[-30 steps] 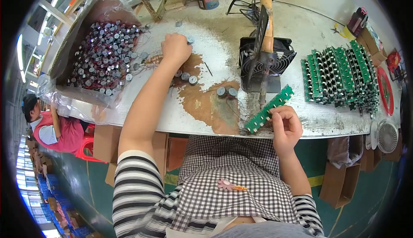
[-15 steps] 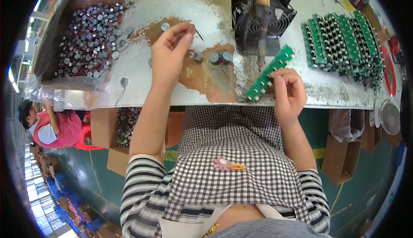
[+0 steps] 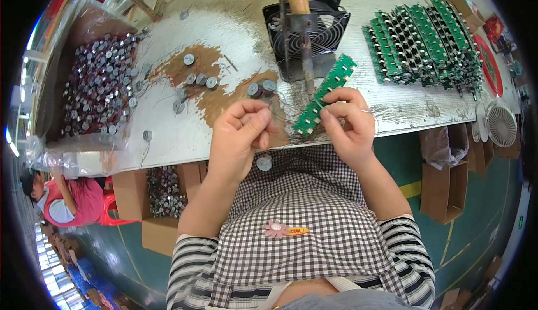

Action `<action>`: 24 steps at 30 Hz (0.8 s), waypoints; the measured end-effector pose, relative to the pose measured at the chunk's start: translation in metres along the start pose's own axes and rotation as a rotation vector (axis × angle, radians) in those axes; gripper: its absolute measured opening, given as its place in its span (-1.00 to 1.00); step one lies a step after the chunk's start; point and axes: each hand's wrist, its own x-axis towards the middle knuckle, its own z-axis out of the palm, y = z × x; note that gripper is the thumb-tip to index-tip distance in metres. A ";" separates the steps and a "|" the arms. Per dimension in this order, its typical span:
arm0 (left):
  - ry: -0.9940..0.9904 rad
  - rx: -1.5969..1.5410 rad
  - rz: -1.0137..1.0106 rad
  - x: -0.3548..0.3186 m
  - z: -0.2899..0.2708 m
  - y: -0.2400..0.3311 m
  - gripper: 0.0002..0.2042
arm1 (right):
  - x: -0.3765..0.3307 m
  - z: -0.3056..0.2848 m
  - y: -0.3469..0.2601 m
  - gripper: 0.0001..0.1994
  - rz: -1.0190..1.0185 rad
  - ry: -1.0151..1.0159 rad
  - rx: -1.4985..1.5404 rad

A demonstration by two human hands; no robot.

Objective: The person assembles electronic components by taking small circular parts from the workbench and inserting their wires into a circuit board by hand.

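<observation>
My right hand (image 3: pixel 350 120) is closed on the lower part of a green circuit board strip (image 3: pixel 327 94) carrying small white parts, tilted over the table's near edge. To its left, my left hand (image 3: pixel 244 136) pinches close to the board, with thin wires near its fingertips. A small round silver motor (image 3: pixel 264 162) hangs just below those fingers, in front of my apron; the hand covers most of its wires. Beyond both hands, a soldering iron (image 3: pixel 307 58) with a wooden handle points down beside the board's upper half. Two more small motors (image 3: pixel 254 89) rest on the table behind my left fingers.
A black fan (image 3: pixel 328 29) stands behind the iron. Stacked green circuit boards (image 3: pixel 420 44) fill the right side. At the left, a plastic-lined box (image 3: pixel 50 80) holds a heap of small motors, with several loose ones (image 3: pixel 196 79) nearby. A person (image 3: pixel 73 198) sits at far left.
My left hand has come down and right, toward the board, with a motor now dangling under it. The right hand still holds the board. The whole view has shifted a little.
</observation>
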 end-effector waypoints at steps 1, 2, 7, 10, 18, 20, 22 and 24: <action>-0.013 0.001 -0.004 0.002 0.002 -0.002 -0.85 | -0.001 -0.001 0.000 -0.94 -0.024 -0.008 -0.022; -0.019 0.033 -0.010 0.003 0.003 -0.005 -0.86 | -0.001 -0.002 -0.001 -0.93 -0.046 -0.022 -0.039; 0.061 0.728 0.439 0.009 0.023 -0.012 -0.90 | -0.006 0.001 0.000 -0.89 -0.003 0.000 0.048; 0.060 0.885 0.521 0.015 0.019 -0.017 -0.90 | -0.005 -0.001 0.002 -0.89 -0.033 -0.006 0.131; -0.077 0.377 0.155 0.020 0.025 -0.013 -0.90 | -0.002 -0.002 -0.002 -0.90 -0.063 -0.023 0.009; -0.088 0.371 0.120 0.021 0.028 -0.013 -0.89 | 0.000 -0.002 -0.003 -0.90 -0.023 -0.005 0.031; -0.118 0.500 0.284 0.023 0.028 -0.017 -0.90 | 0.001 -0.002 -0.004 -0.89 -0.069 0.014 0.009; -0.112 0.409 0.176 0.024 0.035 -0.011 -0.91 | 0.004 -0.003 -0.003 -0.89 -0.087 0.003 -0.009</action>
